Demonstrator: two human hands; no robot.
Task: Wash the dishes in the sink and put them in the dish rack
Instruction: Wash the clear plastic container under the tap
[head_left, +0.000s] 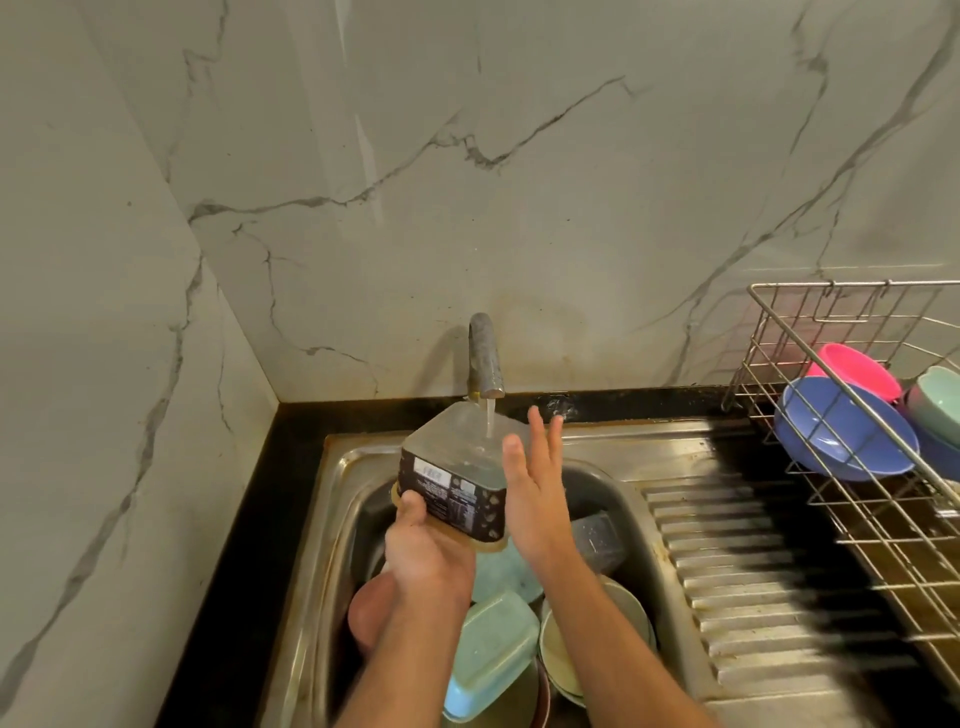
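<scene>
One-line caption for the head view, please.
Left hand holds a clear container under the running tap; open right hand beside it; bowls wait in the dish rack.

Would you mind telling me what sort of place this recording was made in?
Most likely a home kitchen: a steel sink full of dishes, a running tap on a marble-look wall, and a wire dish rack holding coloured bowls.

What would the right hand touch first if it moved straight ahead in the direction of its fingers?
Probably the black countertop strip behind the steel sink, then the marble wall. The open right hand points up and away, beside the clear labelled plastic container; depth is uncertain.
</scene>
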